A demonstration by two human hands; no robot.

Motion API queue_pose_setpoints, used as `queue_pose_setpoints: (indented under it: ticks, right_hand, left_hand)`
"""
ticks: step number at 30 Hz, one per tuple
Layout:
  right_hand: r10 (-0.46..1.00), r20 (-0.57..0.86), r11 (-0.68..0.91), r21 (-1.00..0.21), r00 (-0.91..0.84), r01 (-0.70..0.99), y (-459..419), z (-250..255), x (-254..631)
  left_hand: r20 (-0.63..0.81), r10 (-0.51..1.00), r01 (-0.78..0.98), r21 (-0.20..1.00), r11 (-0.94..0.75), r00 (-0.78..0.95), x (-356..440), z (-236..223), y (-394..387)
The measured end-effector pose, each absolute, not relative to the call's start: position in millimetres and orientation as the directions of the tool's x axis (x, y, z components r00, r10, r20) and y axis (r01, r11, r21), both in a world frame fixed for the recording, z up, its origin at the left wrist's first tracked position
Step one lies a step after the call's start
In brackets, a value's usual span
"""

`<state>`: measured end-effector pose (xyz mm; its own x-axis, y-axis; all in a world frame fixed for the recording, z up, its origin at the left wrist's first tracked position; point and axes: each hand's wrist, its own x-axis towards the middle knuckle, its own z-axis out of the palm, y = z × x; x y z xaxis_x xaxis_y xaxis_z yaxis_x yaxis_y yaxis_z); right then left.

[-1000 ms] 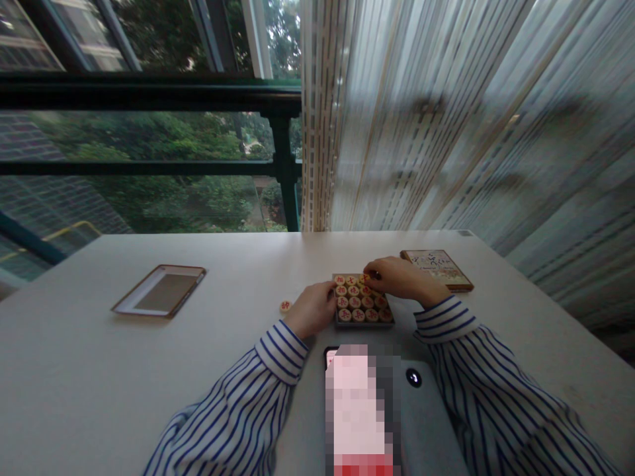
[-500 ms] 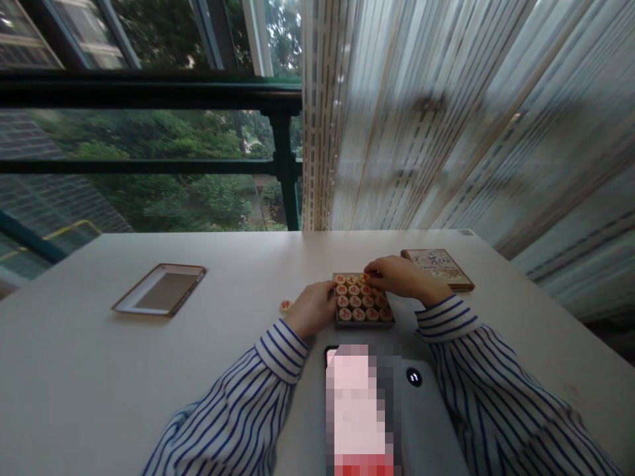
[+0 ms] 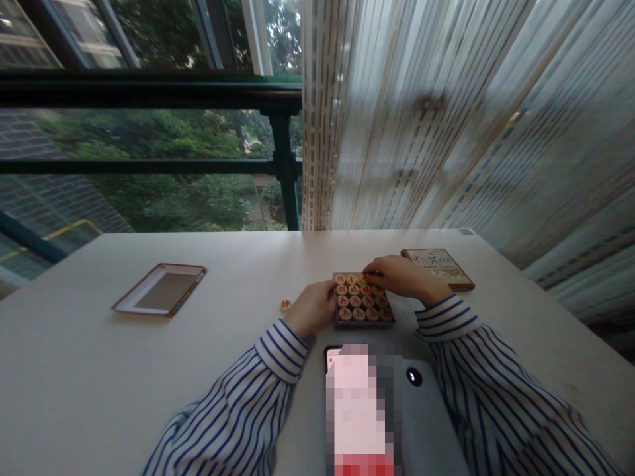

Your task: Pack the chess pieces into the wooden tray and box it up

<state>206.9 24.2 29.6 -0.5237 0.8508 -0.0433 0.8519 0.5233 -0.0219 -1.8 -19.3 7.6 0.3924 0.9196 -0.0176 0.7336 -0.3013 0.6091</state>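
Note:
A shallow square box (image 3: pixel 366 324) sits on the table, filled with rows of round Chinese chess pieces (image 3: pixel 358 302) marked in red characters. My left hand (image 3: pixel 313 308) grips the box's left side, its fingers curled against the wall. At the far right corner of the box, my right hand (image 3: pixel 403 276) has its thumb and fingertips pinched on a chess piece (image 3: pixel 366 279), which they partly cover. One loose chess piece (image 3: pixel 286 305) lies face up on the table, just left of my left hand.
An open, shallow lid or tray (image 3: pixel 171 292) lies on the left of the white table (image 3: pixel 238 264). A printed box or booklet (image 3: pixel 441 268) rests beyond my right hand. In front stand a phone (image 3: pixel 354 403) and a pale device with a round black display (image 3: pixel 414 377).
Very little differs. My right hand's fingertips have shifted slightly left over the far corner of the box, while my left hand stays where it was.

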Motion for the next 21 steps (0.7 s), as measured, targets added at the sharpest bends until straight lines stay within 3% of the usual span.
queue_pose_setpoints:
  ticks: [21]
  right_hand:
    - [0.837,-0.035,0.546,-0.023,-0.547,0.837,24.6,28.9,205.0]
  left_hand:
    - [0.032,0.906,0.71,0.611,-0.351,0.421,-2.7,5.4,-18.5]
